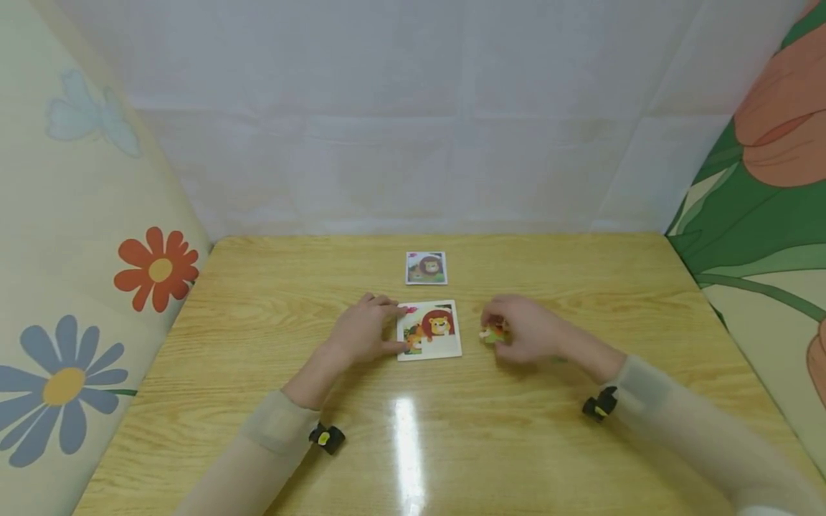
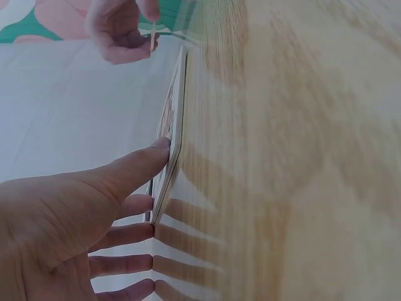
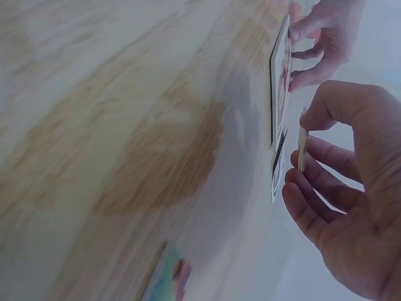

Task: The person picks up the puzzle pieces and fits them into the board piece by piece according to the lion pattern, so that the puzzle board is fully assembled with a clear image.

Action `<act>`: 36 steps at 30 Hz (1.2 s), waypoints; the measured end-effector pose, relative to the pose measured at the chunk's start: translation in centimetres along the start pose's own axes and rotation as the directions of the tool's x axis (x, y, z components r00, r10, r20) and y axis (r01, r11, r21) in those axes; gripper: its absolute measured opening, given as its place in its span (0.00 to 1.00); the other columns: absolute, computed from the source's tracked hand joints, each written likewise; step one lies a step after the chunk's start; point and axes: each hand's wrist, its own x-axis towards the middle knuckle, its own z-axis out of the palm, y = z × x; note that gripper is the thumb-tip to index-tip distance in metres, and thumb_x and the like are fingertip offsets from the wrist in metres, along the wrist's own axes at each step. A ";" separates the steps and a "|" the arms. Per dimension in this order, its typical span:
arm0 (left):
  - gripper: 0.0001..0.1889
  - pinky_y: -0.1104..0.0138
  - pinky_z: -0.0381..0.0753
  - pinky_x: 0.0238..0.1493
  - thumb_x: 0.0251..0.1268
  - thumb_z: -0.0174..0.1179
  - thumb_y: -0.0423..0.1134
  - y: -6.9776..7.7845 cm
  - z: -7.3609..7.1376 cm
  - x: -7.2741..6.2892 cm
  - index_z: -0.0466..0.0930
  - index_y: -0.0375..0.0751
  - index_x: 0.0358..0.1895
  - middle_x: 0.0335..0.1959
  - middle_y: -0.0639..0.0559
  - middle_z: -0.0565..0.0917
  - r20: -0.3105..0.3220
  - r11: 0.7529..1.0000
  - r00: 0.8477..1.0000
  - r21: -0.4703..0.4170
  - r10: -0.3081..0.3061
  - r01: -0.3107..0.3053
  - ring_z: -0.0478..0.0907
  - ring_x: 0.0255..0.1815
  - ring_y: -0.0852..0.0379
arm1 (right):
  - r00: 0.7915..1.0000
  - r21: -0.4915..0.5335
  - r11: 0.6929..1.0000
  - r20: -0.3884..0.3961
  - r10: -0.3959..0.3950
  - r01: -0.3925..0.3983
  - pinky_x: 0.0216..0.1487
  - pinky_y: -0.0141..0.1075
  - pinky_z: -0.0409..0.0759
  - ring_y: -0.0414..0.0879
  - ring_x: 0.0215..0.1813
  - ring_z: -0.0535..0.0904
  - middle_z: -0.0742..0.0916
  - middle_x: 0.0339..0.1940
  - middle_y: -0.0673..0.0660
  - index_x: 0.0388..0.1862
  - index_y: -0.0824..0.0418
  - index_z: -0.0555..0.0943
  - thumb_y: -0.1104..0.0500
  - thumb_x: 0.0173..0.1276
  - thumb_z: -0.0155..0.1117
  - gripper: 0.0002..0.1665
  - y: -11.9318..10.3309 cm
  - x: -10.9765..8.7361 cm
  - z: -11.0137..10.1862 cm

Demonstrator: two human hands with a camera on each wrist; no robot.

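A square white-framed lion puzzle lies on the table, with a bare white area at its lower right. My left hand rests at the puzzle's left side, its thumb touching the near edge and its other fingers stretched out against the table. To the right of the board, my right hand pinches a green and orange puzzle piece between thumb and fingers, raised off the table. In the right wrist view that piece appears edge-on.
Behind the puzzle lies a smaller lion picture card. Another colourful puzzle piece lies on the wooden table, mostly hidden under my right wrist in the head view. A white cloth wall stands at the far table edge.
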 end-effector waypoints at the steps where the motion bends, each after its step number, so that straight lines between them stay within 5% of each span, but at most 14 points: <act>1: 0.36 0.39 0.79 0.70 0.62 0.76 0.59 0.0 0.0 0.0 0.82 0.43 0.69 0.71 0.39 0.81 0.000 1.000 1.000 -0.002 0.000 0.000 0.75 0.73 0.35 | 1.000 0.003 1.000 0.001 -0.004 0.004 0.44 0.35 0.84 0.40 0.40 0.80 0.85 0.37 0.49 0.45 0.59 0.85 0.62 0.52 0.74 0.19 -0.1 0.3 0.0; 22: 0.36 0.41 0.81 0.68 0.61 0.76 0.59 -0.3 0.2 0.3 0.83 0.44 0.69 0.70 0.39 0.82 -0.006 1.000 1.000 0.005 0.008 -0.008 0.76 0.72 0.35 | 0.997 0.059 0.997 0.047 -0.060 0.057 0.47 0.32 0.84 0.41 0.42 0.81 0.87 0.42 0.51 0.48 0.58 0.88 0.59 0.63 0.76 0.14 -2.8 5.3 1.3; 36: 0.35 0.39 0.81 0.67 0.61 0.76 0.59 -0.3 0.2 0.1 0.83 0.45 0.68 0.70 0.39 0.83 -0.025 1.000 1.000 -0.012 0.015 -0.016 0.76 0.71 0.36 | 0.989 0.058 0.990 0.053 -0.135 0.132 0.50 0.34 0.85 0.45 0.45 0.84 0.90 0.45 0.54 0.43 0.60 0.89 0.64 0.59 0.73 0.12 -4.4 7.1 3.1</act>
